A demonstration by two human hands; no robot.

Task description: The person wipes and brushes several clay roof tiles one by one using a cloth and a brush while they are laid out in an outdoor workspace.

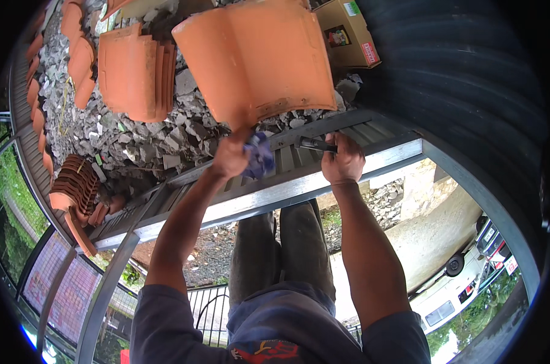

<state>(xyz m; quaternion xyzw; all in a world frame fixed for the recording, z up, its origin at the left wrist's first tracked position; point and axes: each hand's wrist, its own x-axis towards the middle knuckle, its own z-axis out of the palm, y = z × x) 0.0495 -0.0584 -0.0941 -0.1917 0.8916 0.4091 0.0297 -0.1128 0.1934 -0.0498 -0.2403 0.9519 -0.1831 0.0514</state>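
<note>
Crumpled purple-blue patterned cloth (259,156), bunched up, in left hand (231,155). Short black cylindrical tool (314,144), exact kind unclear, in right hand (344,159); near-level, thicker end pointing left toward the cloth, well short of touching. Large orange curved clay roof tile (269,57), dark marks along near edge, lies just beyond; left-hand contact unclear, fingers blurred.

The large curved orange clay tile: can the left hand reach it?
Probably yes: the left hand is by the near edge of the tile, seemingly unobstructed, though it holds a crumpled purple cloth.
</note>
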